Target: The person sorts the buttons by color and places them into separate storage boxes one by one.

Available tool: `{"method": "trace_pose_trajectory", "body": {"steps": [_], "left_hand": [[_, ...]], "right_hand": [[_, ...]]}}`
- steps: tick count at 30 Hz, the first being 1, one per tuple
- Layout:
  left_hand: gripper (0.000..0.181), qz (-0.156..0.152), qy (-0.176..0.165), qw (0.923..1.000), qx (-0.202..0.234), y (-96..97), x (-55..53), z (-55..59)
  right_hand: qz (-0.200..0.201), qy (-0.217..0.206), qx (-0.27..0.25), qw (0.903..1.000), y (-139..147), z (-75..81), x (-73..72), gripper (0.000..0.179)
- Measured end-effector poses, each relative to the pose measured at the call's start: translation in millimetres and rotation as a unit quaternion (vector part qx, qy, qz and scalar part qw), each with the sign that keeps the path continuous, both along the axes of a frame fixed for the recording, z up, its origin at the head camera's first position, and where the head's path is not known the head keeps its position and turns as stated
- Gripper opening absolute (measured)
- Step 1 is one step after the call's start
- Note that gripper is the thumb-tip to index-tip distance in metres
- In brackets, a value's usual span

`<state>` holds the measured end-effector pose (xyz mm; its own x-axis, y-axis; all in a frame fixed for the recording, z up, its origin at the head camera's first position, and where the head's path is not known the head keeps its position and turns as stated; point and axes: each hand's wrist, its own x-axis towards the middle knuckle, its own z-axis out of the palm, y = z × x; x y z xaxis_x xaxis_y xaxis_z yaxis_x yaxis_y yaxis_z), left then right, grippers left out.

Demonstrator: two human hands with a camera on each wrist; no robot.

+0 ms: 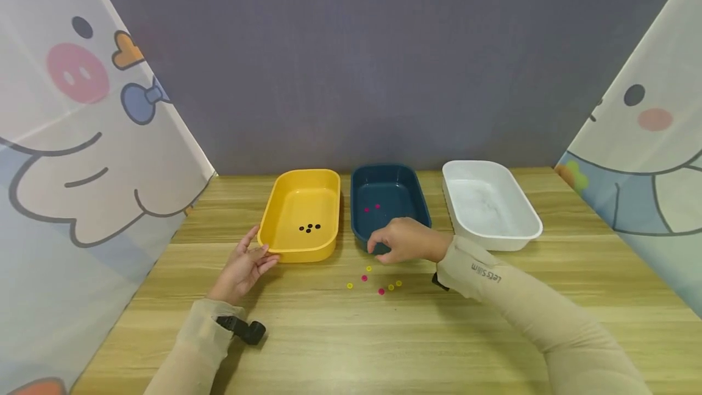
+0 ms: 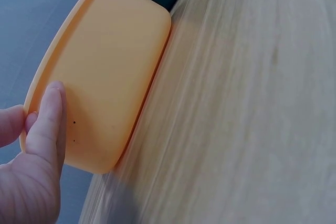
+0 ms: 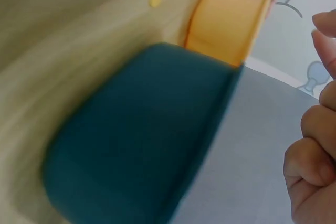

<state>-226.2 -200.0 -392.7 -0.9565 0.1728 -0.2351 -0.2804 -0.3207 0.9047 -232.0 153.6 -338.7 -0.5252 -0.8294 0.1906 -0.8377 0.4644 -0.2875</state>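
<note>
At the near left corner of a yellow tray (image 1: 298,256), my left hand (image 1: 240,270) holds the rim, with fingers along the outer wall in the left wrist view. Several black buttons (image 1: 309,226) lie inside that tray. Over the near edge of a dark blue tray (image 1: 359,200) hovers my right hand (image 1: 408,239). Its thumb and index finger are bent with a small gap between them, the other fingers curled; no button shows there. Two pink buttons (image 1: 377,206) lie in the blue tray. On the table, yellow buttons (image 1: 391,287) and two pink buttons (image 1: 381,291) are scattered.
A white tray (image 1: 529,231) stands to the right of the blue one, holding no visible buttons. All three trays line the far side of the wooden table (image 1: 329,346), before a grey partition (image 1: 351,66). Cartoon-printed cloths hang at both sides.
</note>
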Motion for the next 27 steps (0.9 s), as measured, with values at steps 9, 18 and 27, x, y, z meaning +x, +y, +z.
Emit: {"method": "trace_pose_trajectory", "body": {"steps": [9,18,27], "left_hand": [[0.068,-0.001,0.001,1.0000,0.001,-0.3,-1.2,-1.1],[0.067,-0.007,0.018,0.9998,-0.010,-3.2,-3.8,2.4],[0.068,-0.011,0.011,0.9999,0.000,-2.8,-1.3,-0.5]], "right_hand": [[0.005,0.010,-0.001,0.9999,2,-25.4,5.1,0.015],[0.014,0.072,0.041,0.9965,-1,-42.1,8.8,0.011],[0.030,0.047,0.125,0.9906,-1,-47.6,12.2,0.012]]}}
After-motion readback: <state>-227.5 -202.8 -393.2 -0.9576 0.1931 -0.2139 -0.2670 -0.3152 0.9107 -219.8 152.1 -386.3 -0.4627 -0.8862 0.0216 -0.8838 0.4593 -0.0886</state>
